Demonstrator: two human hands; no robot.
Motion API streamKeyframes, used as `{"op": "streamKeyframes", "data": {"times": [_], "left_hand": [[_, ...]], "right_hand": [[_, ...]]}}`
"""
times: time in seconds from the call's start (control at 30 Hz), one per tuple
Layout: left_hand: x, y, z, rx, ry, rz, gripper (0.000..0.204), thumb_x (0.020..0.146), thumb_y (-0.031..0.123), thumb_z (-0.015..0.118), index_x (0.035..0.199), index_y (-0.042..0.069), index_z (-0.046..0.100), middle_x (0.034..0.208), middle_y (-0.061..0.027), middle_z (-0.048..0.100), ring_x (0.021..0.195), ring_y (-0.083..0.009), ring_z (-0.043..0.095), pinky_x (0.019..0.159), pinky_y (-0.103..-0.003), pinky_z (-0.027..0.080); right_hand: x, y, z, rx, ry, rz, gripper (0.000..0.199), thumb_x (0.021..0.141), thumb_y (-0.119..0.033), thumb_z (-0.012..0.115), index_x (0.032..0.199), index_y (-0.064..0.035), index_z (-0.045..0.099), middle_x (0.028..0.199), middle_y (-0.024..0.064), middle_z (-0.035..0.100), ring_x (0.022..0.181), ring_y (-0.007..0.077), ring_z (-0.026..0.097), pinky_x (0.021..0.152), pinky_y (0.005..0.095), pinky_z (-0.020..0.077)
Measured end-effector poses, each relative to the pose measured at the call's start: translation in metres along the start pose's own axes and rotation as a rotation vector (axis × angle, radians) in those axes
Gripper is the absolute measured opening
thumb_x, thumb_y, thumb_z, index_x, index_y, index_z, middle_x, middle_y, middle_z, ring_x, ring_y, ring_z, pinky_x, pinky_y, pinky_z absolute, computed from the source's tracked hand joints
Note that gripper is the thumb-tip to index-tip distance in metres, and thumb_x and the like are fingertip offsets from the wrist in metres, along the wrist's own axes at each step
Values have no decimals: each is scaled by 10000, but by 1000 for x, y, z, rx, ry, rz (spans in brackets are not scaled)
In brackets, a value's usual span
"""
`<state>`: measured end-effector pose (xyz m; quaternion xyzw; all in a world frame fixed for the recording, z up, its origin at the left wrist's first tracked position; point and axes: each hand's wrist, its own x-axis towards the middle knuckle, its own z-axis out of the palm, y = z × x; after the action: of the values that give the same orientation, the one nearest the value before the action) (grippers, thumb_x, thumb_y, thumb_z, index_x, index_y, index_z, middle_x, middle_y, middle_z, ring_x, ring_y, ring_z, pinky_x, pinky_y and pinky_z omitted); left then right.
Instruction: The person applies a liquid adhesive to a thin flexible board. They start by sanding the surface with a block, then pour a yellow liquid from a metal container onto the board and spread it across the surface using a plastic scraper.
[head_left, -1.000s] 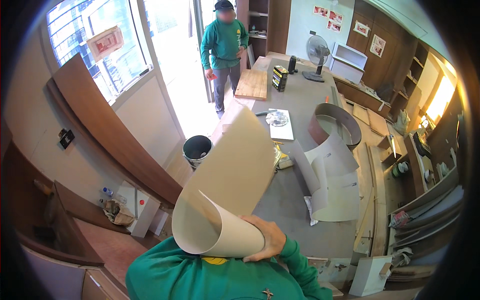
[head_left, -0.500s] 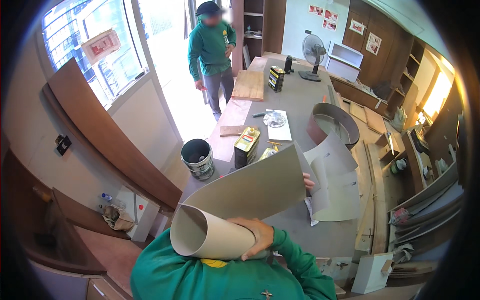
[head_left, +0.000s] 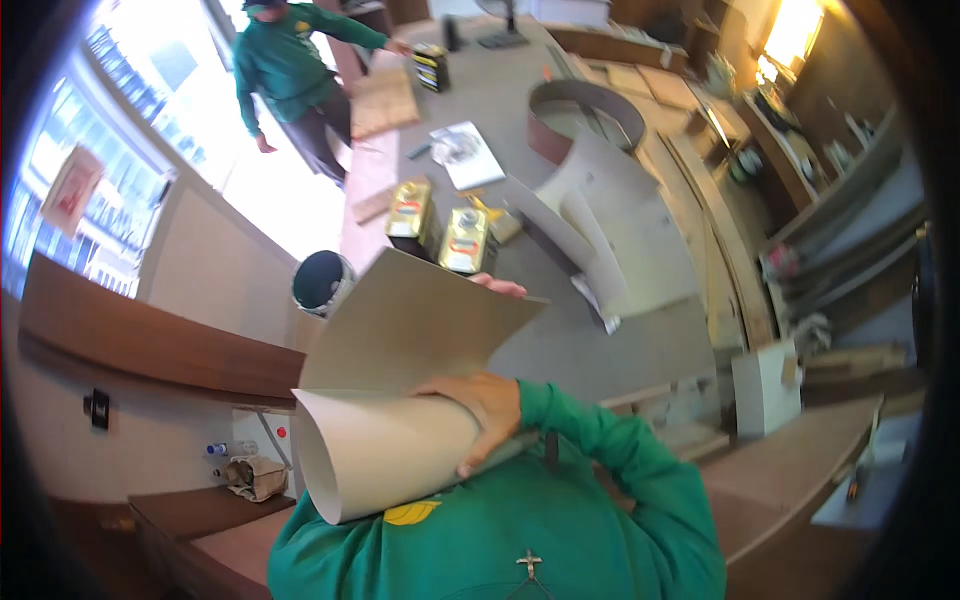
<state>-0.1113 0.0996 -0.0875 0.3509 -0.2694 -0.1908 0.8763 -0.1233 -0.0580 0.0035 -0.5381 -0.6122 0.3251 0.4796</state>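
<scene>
A flexible beige laminate sheet (head_left: 420, 320) is partly rolled up against my chest, with its loose end standing up over the near end of the table. My right hand (head_left: 485, 412) curves over the roll, fingers spread along it and thumb pressed on the near side. Beyond the loose end, the fingers of my left hand (head_left: 498, 286) show at its far edge, gripping it. The rest of that hand and my left forearm are hidden by the sheet. Just past the sheet stand two rectangular tins (head_left: 410, 212) with gold tops, next to a dark paint-stained bucket (head_left: 322, 283).
More curved sheets (head_left: 640, 240) lie on the grey table (head_left: 560, 355), with a brown bent ring (head_left: 590, 100) behind. A white board (head_left: 475, 155) carries crumpled plastic. A co-worker (head_left: 290, 65) in green stands at the far left, one hand near another tin (head_left: 430, 68). Planks line the right side.
My view has swung to the right and downward. The sheet's loose end reaches out less far, and my left hand has come closer to the roll. The co-worker has stretched an arm over the table.
</scene>
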Motion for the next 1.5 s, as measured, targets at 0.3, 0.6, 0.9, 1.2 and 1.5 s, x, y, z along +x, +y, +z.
{"op": "streamKeyframes", "data": {"times": [0.3, 0.6, 0.9, 1.2, 1.5], "left_hand": [[0, 9, 19, -137, -388, 85, 540, 931, 372, 492, 1219, -41, 687, 1317, -384, 561, 1383, -498, 430, 1214, -593, 141], [-38, 15, 27, -194, -444, 135, 525, 920, 385, 508, 1170, -21, 727, 1297, -363, 591, 1356, -498, 471, 1216, -600, 150], [-73, 10, 14, -232, -179, 224, 455, 946, 340, 450, 971, 17, 770, 1093, -294, 709, 1169, -429, 643, 1167, -601, 309], [-116, 14, -10, -179, -30, 321, 512, 987, 366, 391, 901, 26, 763, 948, -231, 746, 1001, -362, 711, 1130, -548, 395], [-127, 38, 14, 26, 244, 309, 550, 1069, 372, 301, 722, 103, 632, 739, -100, 684, 829, -256, 692, 1034, -505, 486]], "right_hand": [[-18, 17, 18, 70, 186, -72, 1039, 635, -535, 903, 1438, -29, 481, 1387, 192, 557, 1301, 343, 535, 1071, 446, 433], [-56, -5, 57, -702, 652, -275, 634, 606, -570, 908, 1025, -132, 719, 1106, 121, 670, 1044, 311, 665, 796, 496, 564], [-53, -29, 65, -698, 630, 71, 947, 729, -570, 821, 1434, -58, 449, 1435, 140, 514, 1303, 286, 519, 1129, 542, 344], [-17, -28, 73, -530, 375, 129, 982, 755, -653, 732, 1479, -53, 450, 1514, 168, 473, 1416, 301, 440, 1136, 561, 332], [-5, -10, 75, -583, 449, -19, 950, 785, -680, 668, 1431, -11, 473, 1371, 194, 538, 1277, 335, 510, 1080, 511, 362]]}}
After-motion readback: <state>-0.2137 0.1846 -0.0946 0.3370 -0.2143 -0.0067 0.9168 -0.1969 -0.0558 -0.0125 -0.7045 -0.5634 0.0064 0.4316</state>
